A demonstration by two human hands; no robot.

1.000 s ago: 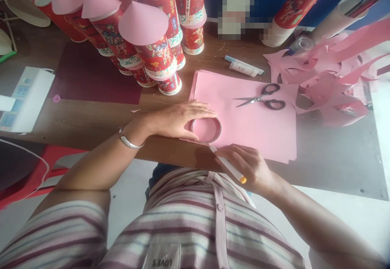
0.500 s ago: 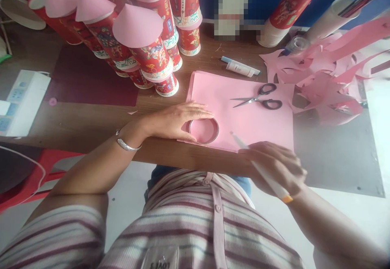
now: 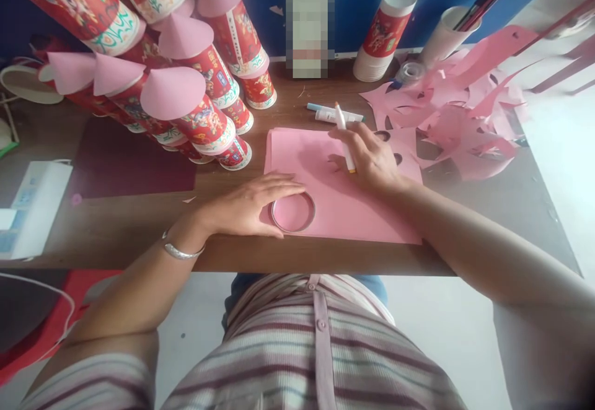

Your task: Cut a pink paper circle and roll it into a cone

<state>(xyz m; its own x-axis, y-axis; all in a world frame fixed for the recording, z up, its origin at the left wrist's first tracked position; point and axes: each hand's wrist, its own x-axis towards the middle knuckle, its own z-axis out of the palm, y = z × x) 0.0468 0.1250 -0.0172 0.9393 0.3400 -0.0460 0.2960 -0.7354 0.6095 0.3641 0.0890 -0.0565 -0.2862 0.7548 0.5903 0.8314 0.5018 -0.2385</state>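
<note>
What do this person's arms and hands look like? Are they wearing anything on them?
Both forearms are bare. The left hand has a silver bangle at its wrist; the right hand shows no jewellery. A striped pink-and-white ribbed sleeve covers the left upper arm.

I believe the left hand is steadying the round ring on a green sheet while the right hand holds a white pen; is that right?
Not quite: the sheet is pink, not green. The head view shows the left hand steadying the round ring on it while the right hand holds a white pen.
</note>
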